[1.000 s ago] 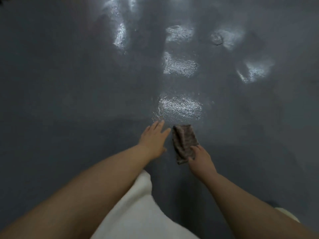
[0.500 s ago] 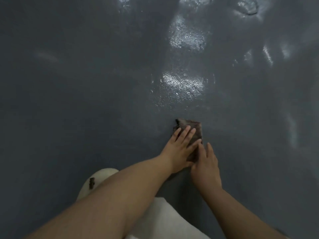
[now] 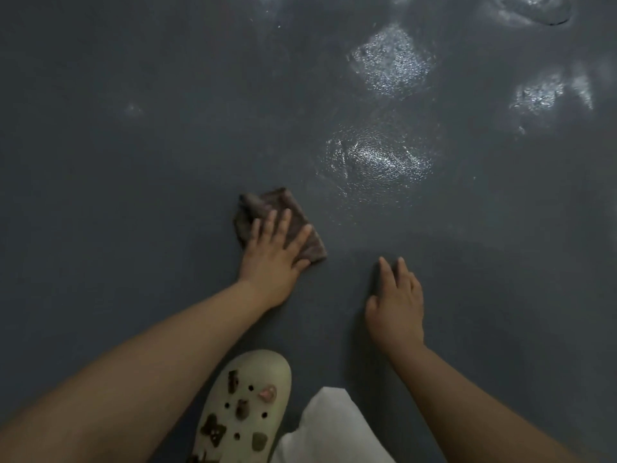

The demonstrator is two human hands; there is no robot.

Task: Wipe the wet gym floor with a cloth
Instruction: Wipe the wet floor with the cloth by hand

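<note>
Left hand (image 3: 272, 259) flat with straight, spread fingers pressing on the folded brown cloth (image 3: 278, 208), lying on the dark grey floor (image 3: 133, 195) under and just ahead of those fingers. Right hand (image 3: 397, 305) released, fingers straight, holding nothing, apart from the cloth and to its right. Wet shiny patch (image 3: 377, 158) ahead of the right hand; pale clog (image 3: 245, 409) just behind the left forearm.

Pale clog (image 3: 248, 404) with charms; white trouser leg (image 3: 329, 429).
</note>
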